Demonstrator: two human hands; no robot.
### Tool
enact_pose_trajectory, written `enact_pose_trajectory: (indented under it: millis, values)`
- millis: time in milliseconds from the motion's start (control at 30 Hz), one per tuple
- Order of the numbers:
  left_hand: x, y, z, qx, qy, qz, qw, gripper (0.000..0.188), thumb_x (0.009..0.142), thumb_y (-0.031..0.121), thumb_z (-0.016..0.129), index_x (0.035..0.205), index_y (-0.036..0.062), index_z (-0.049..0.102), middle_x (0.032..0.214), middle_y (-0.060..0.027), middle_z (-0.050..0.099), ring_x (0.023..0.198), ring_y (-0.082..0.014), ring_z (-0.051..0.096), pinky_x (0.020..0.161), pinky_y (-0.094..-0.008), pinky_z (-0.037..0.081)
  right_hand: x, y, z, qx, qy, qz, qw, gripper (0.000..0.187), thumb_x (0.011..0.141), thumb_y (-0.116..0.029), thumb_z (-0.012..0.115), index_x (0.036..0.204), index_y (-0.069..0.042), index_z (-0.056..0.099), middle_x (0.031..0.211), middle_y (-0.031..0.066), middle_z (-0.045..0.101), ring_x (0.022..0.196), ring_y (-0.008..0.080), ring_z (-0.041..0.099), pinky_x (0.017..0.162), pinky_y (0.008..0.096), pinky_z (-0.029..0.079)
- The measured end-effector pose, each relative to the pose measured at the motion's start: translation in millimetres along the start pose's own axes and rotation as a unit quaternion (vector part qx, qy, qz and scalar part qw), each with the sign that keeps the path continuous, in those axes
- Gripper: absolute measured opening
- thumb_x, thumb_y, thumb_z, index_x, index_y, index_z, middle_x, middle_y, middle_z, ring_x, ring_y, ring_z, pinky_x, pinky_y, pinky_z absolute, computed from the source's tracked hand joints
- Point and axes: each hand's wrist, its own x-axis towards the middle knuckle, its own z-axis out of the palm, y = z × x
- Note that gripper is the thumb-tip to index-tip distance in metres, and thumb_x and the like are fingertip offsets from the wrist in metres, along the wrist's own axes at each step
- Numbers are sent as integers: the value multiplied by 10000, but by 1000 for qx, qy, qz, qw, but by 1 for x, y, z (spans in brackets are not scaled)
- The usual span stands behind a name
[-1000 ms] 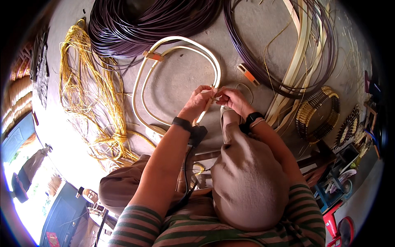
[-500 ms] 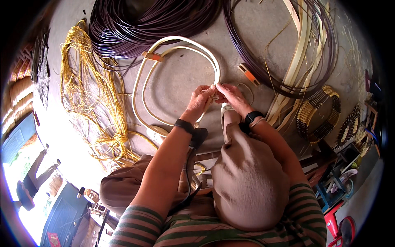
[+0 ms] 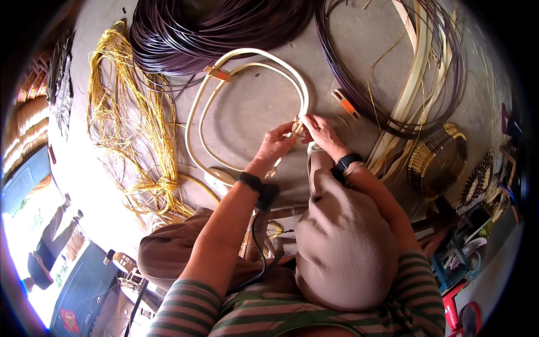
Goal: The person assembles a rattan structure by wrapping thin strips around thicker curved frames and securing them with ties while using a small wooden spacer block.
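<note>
A pale cane hoop (image 3: 305, 90) of two bent rods stands in front of me. An orange-and-wood clip (image 3: 218, 74) grips both rods at its upper left. Where the rods meet at the right side, a pale strip (image 3: 298, 128) is wrapped round them. My left hand (image 3: 275, 145) is closed, its fingertips pinching at this wrapping. On the other side of it, my right hand (image 3: 323, 137) closes on the hoop with thumb and fingers. The undersides of both hands' fingers are partly hidden. My right foot is just below the right hand.
Dark coils of cane (image 3: 219, 36) lie at the far side, golden strands (image 3: 163, 168) at the left. Flat pale strips (image 3: 412, 84) and a loose orange clip (image 3: 346, 104) are to the right, near a woven ring (image 3: 418, 163). A person (image 3: 48, 247) stands in the doorway.
My left fingers have slid slightly down and apart from the right ones, exposing the wrapping. The whole view has shifted a little, with the hoop appearing farther right.
</note>
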Motion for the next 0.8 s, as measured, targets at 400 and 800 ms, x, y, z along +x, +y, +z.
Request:
enact_pose_trajectory:
  millis: [400, 800]
  values:
    - [1, -2, 4, 41, 34, 24, 998, 361, 829, 101, 557, 1190, 82, 571, 803, 29, 574, 688, -41, 492, 596, -186, 408, 6, 1, 2, -13, 12, -15, 1000, 335, 902, -309, 501, 921, 15, 586, 742, 74, 579, 565, 132, 573, 471, 279, 530]
    - [14, -8, 6, -264, 19, -98, 959, 513, 871, 310, 343, 1237, -25, 474, 1128, -101, 553, 985, -184, 510, 863, -300, 391, -24, -22, 0, -212, -73, -183, 957, 292, 867, -274, 570, 872, 9, 640, 714, 83, 626, 621, 113, 577, 591, 268, 470]
